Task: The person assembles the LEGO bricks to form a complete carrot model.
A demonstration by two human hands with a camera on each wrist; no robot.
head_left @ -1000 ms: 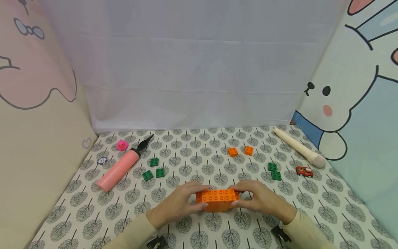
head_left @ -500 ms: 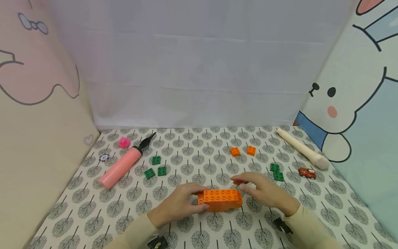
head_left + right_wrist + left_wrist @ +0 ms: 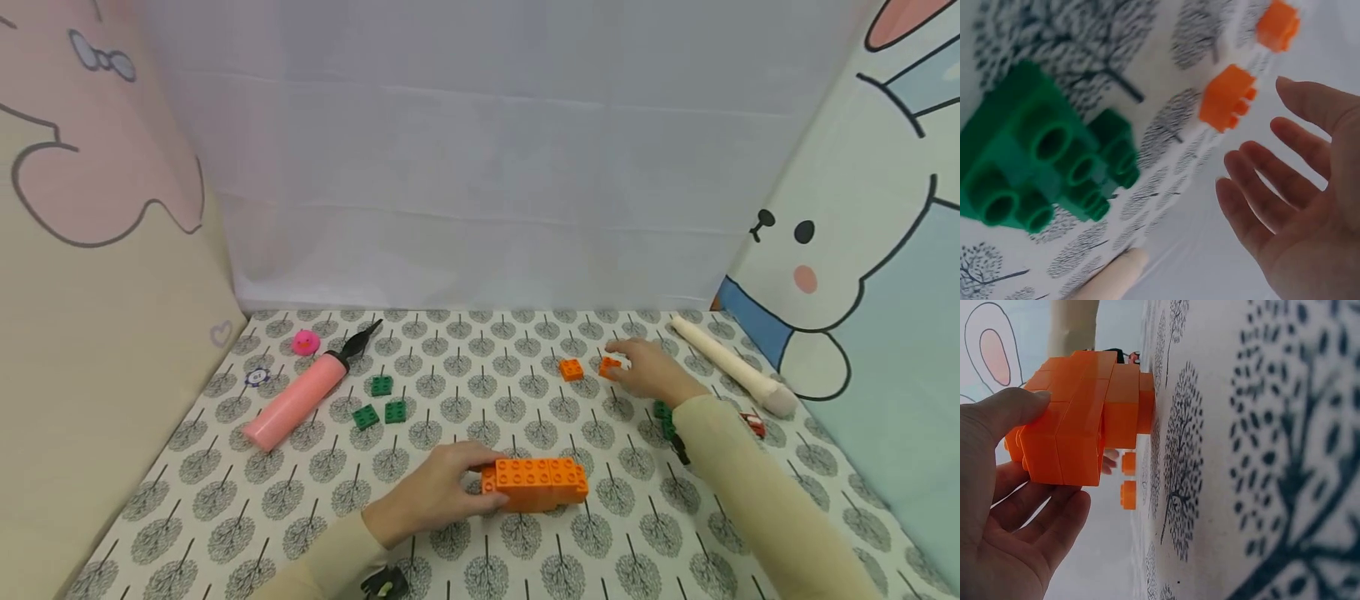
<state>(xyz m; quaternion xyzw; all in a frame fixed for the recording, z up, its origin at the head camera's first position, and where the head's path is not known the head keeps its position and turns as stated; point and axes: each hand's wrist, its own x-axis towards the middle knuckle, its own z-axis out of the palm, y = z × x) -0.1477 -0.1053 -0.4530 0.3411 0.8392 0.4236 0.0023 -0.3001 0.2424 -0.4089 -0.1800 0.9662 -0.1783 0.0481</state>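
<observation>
A long block built of orange toy bricks stands at the front middle of the table. My left hand grips its left end, thumb on the near side and fingers on the far side. The left wrist view shows the built block from its end, with the thumb pressed on it. Farther back, my right hand reaches to a small orange brick and partly covers it. In the right wrist view the fingers of that hand are spread, apart from the brick. Another small orange brick lies left of it.
Green bricks lie under the right forearm, near a red toy car and a cream stick. At left are several green bricks, a pink hand pump, a pink rubber duck and a chip. Cloth walls enclose three sides.
My right hand has let go of the built block's right end and moved back and right to the small orange bricks. The left hand has kept its grip.
</observation>
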